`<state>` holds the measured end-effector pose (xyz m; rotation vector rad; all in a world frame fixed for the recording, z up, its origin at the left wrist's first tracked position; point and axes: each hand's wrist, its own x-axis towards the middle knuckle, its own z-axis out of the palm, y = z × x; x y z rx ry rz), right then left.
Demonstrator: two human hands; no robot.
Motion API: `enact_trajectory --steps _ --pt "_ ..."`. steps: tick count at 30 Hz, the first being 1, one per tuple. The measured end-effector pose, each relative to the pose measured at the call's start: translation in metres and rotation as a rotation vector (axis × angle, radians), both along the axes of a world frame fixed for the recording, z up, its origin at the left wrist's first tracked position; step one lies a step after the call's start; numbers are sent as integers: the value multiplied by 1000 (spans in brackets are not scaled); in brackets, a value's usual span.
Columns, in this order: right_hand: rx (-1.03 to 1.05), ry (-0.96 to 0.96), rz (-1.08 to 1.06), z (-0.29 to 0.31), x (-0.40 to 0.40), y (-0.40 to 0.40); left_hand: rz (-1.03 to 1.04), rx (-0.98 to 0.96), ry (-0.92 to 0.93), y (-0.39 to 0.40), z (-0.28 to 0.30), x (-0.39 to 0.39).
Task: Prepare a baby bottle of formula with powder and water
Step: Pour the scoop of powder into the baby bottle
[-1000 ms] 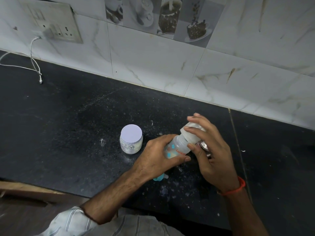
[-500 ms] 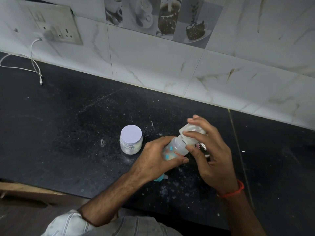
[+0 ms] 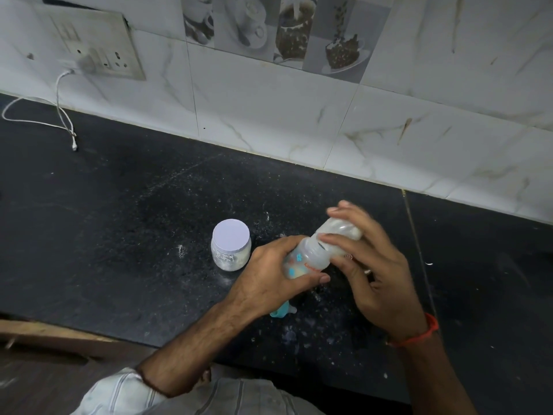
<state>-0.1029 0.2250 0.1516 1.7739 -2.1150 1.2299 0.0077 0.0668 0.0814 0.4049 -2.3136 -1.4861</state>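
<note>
Bottle steadied in 2 hands above the counter

We gripped the baby bottle (image 3: 308, 260) around its body with our left hand (image 3: 275, 271), tilted up to the right, so the top faced our right hand (image 3: 368, 265). Our right fingers (image 3: 338, 237) closed over the bottle's upper end, probably to seat or tighten it. The powder jar (image 3: 230, 244) stood capped just beside the left hand, near a teal piece (image 3: 281, 312) on the counter (image 3: 119, 235).
</note>
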Motion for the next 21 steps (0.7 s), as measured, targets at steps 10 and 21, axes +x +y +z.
enact_trajectory --steps 10,21 --pt "-373 -830 -183 -25 3 -4 8 -15 -10 -4 -7 2" --pt "-277 -1288 -309 -102 6 -5 151 39 33 -24 -28 32"
